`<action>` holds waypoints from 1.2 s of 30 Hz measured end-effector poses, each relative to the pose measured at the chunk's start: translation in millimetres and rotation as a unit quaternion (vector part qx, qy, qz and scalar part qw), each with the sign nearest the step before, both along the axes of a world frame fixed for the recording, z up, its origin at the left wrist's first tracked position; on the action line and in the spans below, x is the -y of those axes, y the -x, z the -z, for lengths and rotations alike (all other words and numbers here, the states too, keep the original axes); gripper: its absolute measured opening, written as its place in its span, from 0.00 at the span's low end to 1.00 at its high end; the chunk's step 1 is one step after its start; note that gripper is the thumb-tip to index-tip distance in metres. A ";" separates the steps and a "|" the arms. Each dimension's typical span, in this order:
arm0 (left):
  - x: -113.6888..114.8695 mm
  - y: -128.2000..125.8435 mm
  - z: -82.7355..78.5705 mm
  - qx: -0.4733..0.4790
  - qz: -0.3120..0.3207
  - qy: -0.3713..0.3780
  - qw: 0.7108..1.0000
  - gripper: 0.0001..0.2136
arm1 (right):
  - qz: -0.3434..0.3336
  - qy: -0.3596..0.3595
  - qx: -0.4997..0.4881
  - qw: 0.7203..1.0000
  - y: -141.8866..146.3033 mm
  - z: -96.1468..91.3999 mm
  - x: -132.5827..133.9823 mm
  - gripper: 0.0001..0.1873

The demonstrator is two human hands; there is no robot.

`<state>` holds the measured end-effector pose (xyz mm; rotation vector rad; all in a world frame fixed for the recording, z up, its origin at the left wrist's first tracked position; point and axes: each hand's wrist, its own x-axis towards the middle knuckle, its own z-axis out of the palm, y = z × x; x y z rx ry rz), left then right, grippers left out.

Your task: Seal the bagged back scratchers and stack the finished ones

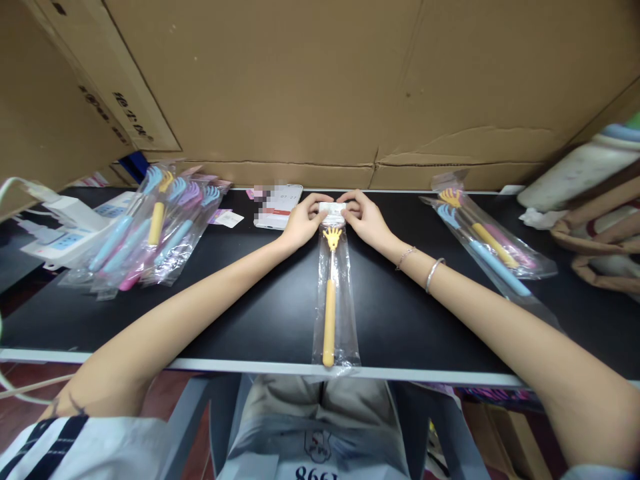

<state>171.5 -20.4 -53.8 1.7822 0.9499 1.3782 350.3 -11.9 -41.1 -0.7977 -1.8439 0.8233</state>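
Note:
A yellow back scratcher [329, 313] with a small hand-shaped head lies in a clear plastic bag [345, 327] at the middle of the table, its handle toward me. Across the far end of the bag is a whitish card [332, 213]. My left hand [302, 221] pinches the card's left end between thumb and fingers. On the opposite end, my right hand [367, 219] grips it the same way, so both hands are closed on the card. Its print is too small to read.
Several bagged back scratchers [165, 227] lie left, beside a white power strip [65, 240] with plugs. More bagged back scratchers [485, 243] lie right. A phone [280, 208] rests behind my left hand. A bottle [575, 167] and brown bag [595, 227] stand far right; a cardboard wall [310, 87] closes the back.

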 end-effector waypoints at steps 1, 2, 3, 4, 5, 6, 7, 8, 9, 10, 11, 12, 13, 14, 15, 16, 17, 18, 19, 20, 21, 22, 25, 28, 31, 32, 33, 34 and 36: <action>0.1 0.0 -0.1 0.000 0.000 0.001 1.000 0.09 | -0.001 0.000 -0.002 1.000 -0.1 0.0 0.1 0.09; 0.1 0.0 -0.1 0.001 0.000 0.001 1.000 0.09 | -0.003 -0.001 -0.003 1.000 0.0 -0.1 0.3 0.09; 0.0 0.1 -0.1 0.002 0.001 0.000 1.000 0.09 | -0.004 -0.001 -0.005 1.000 0.0 -0.2 0.4 0.09; -0.1 0.2 0.1 0.003 0.003 -0.001 1.000 0.09 | -0.005 -0.002 -0.006 1.000 0.1 -0.4 0.5 0.09; -0.4 0.4 0.4 0.003 0.005 -0.004 1.000 0.09 | -0.006 -0.001 -0.007 1.000 0.1 -0.6 0.6 0.09; -0.7 0.6 0.8 0.002 0.007 -0.007 1.000 0.09 | -0.006 -0.001 -0.008 1.000 0.2 -0.6 0.5 0.09; -1.0 0.7 1.2 0.002 0.010 -0.011 1.000 0.09 | -0.006 0.000 -0.008 1.000 0.2 -0.6 0.3 0.09; -1.3 0.9 1.5 0.003 0.011 -0.013 1.000 0.09 | -0.007 0.001 -0.010 1.000 0.2 -0.5 0.1 0.09; -1.5 0.9 1.7 0.003 0.013 -0.015 1.000 0.09 | -0.008 0.001 -0.012 1.000 0.2 -0.3 -0.2 0.09; -1.5 0.9 1.8 0.004 0.013 -0.016 1.000 0.09 | -0.008 0.001 -0.014 1.000 0.2 0.0 -0.5 0.09; -1.3 0.8 1.7 0.004 0.012 -0.017 1.000 0.09 | -0.008 0.001 -0.016 1.000 0.1 0.3 -0.8 0.09; -0.9 0.6 1.5 0.004 0.010 -0.017 1.000 0.09 | -0.008 0.000 -0.017 1.000 0.1 0.6 -1.0 0.09; -0.4 0.3 1.1 0.003 0.008 -0.016 1.000 0.09 | -0.007 -0.001 -0.017 1.000 0.0 0.9 -1.2 0.09; 0.3 -0.1 0.6 0.003 0.006 -0.016 1.000 0.09 | -0.008 0.000 -0.017 1.000 0.0 1.1 -1.2 0.09; 1.0 -0.5 0.1 0.004 0.004 -0.015 1.000 0.09 | -0.009 0.002 -0.018 1.000 0.1 1.2 -1.2 0.09; 1.6 -0.9 -0.5 0.005 0.001 -0.014 1.000 0.09 | -0.010 0.005 -0.019 1.000 0.1 1.2 -1.1 0.09; 2.2 -1.3 -1.0 0.008 -0.001 -0.013 1.000 0.09 | -0.011 0.009 -0.020 1.000 0.1 1.3 -1.1 0.09; 2.7 -1.6 -1.5 0.009 -0.003 -0.012 1.000 0.09 | -0.012 0.012 -0.021 1.000 0.1 1.3 -1.1 0.09; 3.1 -1.8 -1.9 0.010 -0.004 -0.012 1.000 0.09 | -0.012 0.013 -0.023 1.000 0.1 1.4 -1.2 0.09; 3.4 -1.9 -2.3 0.010 -0.003 -0.012 1.000 0.09 | -0.011 0.014 -0.024 1.000 0.0 1.5 -1.4 0.09; 3.7 -1.8 -2.6 0.008 -0.001 -0.011 1.000 0.10 | -0.011 0.014 -0.024 1.000 -0.1 1.7 -1.7 0.10; 3.8 -1.7 -2.8 0.005 0.001 -0.010 1.000 0.10 | -0.011 0.015 -0.024 1.000 -0.2 2.0 -2.2 0.10; 3.8 -0.9 -3.0 -0.003 0.005 -0.003 1.000 0.10 | -0.014 0.023 -0.027 0.999 -0.2 2.4 -3.3 0.10; 3.6 -0.3 -2.8 -0.009 0.007 -0.002 1.000 0.10 | -0.018 0.034 -0.029 0.999 0.1 1.8 -3.4 0.10; 3.7 -0.3 -2.7 -0.008 0.007 -0.001 1.000 0.09 | -0.019 0.033 -0.028 0.999 0.3 0.7 -2.7 0.10; 3.8 -0.4 -2.8 -0.006 0.007 0.001 1.000 0.09 | -0.019 0.032 -0.027 0.999 0.3 0.6 -2.5 0.10; 3.9 -0.6 -3.0 -0.005 0.007 0.002 1.000 0.09 | -0.018 0.032 -0.026 0.999 0.3 0.5 -2.4 0.10; 4.1 -0.8 -3.3 -0.005 0.007 0.003 1.000 0.09 | -0.017 0.033 -0.025 0.999 0.3 0.6 -2.5 0.10; 4.5 -1.3 -3.8 -0.004 0.004 0.004 1.000 0.09 | -0.017 0.033 -0.025 0.999 0.2 1.1 -2.7 0.10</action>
